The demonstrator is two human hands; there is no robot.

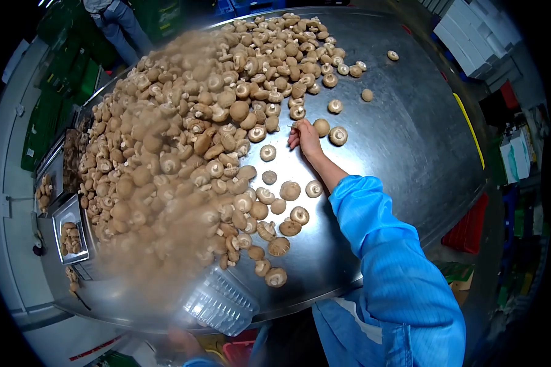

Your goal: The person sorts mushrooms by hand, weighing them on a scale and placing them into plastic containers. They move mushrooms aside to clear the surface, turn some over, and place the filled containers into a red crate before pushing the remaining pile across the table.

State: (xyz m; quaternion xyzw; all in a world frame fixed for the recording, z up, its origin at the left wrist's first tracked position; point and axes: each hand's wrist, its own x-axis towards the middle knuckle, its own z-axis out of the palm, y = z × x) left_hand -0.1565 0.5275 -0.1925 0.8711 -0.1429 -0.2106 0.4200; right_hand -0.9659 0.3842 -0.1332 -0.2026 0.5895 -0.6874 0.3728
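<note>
A broad heap of brown shiitake mushrooms covers the left and middle of a metal table, with several loose ones scattered along its right side. Over the table my right hand has its fingers curled together, close beside a round mushroom cap. What those fingers hold, if anything, is too small to make out. A clear plastic tray tilts at the table's near edge. Just below it, my left hand is blurred and partly hidden; its fingers and any contact with the tray cannot be told.
At the left stand a scale with mushrooms on its metal pan and another metal tray. Green crates stack behind them. A person's legs show beyond the table. White foam boxes and a red crate are right. A smear blurs the left-middle view.
</note>
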